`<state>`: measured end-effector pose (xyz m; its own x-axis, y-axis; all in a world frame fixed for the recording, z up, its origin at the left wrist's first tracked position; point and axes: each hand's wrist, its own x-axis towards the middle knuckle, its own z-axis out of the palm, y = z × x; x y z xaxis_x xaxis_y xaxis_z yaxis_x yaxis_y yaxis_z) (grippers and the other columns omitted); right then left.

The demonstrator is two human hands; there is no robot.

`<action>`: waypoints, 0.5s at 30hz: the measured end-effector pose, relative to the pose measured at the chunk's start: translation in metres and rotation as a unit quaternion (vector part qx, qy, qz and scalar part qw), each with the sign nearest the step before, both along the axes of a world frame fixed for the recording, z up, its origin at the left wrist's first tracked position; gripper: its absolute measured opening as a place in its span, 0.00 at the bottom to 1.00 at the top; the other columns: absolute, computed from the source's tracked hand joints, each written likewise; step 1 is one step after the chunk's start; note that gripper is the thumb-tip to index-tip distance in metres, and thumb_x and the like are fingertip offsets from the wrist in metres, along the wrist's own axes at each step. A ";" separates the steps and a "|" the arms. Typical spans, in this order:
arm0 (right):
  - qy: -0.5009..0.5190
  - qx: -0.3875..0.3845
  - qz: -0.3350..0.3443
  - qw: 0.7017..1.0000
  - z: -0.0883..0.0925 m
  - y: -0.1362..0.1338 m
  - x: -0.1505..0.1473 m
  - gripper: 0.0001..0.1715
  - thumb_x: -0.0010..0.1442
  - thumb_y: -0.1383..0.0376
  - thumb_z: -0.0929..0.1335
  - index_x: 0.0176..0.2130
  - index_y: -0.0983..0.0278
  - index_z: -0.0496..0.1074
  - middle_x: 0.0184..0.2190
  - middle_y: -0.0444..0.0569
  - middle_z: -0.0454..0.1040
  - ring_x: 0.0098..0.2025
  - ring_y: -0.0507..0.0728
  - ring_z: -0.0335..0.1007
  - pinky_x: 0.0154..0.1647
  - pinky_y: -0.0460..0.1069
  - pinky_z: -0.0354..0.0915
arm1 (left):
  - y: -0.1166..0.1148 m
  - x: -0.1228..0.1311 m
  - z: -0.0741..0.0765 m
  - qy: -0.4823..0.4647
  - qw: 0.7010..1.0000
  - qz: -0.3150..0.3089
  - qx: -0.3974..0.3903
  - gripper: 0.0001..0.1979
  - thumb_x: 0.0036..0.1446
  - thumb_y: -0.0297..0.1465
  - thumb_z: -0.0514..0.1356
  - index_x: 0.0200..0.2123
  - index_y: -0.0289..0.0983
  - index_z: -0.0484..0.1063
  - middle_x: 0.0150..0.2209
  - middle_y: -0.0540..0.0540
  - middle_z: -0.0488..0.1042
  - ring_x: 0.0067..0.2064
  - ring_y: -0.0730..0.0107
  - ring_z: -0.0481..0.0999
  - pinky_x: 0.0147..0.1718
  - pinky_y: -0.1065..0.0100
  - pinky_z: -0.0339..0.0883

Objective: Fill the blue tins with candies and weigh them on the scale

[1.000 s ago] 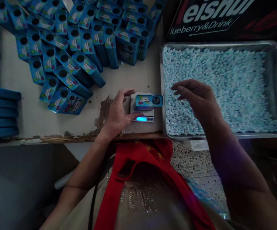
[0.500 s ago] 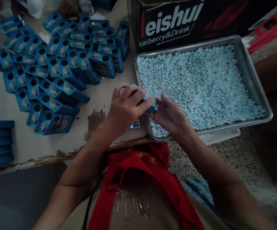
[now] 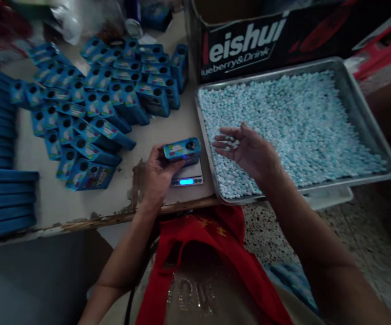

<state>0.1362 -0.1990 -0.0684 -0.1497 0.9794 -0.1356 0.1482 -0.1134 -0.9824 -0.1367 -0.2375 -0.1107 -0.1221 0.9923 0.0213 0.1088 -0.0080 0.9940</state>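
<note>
My left hand (image 3: pixel 158 174) is closed around one end of a small blue box (image 3: pixel 182 149) with a dark round hole in its upper face. The box is at the plate of a small digital scale (image 3: pixel 190 176) with a lit blue display; whether it rests there I cannot tell. My right hand (image 3: pixel 249 151) is palm up over the left part of a metal tray (image 3: pixel 390 162), fingers stretched, with several pale candies (image 3: pixel 230 143) lying in it. Small light-blue and white candies (image 3: pixel 293 122) fill the tray.
Many similar blue boxes (image 3: pixel 94 149) stand grouped on the worn table (image 3: pixel 80 205). Stacks of blue boxes (image 3: pixel 6 203) line the left edge. Behind the tray is a black carton (image 3: pixel 243 49); a can (image 3: pixel 133 20) and plastic bags are at the back.
The box has gone from tilted over my right palm to level at the scale, in my left hand. My right hand has moved apart from it, over the tray, and candies now show in it.
</note>
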 end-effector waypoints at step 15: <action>-0.381 0.169 0.260 0.871 -0.006 0.133 -0.173 0.19 0.75 0.73 0.67 0.56 0.63 0.85 0.47 0.55 0.89 0.56 0.66 0.86 0.59 0.56 0.74 | -0.060 -0.089 0.025 0.070 0.994 0.074 0.028 0.22 0.61 0.42 0.80 0.54 0.40 0.84 0.52 0.42 0.87 0.56 0.55 0.89 0.64 0.56 0.83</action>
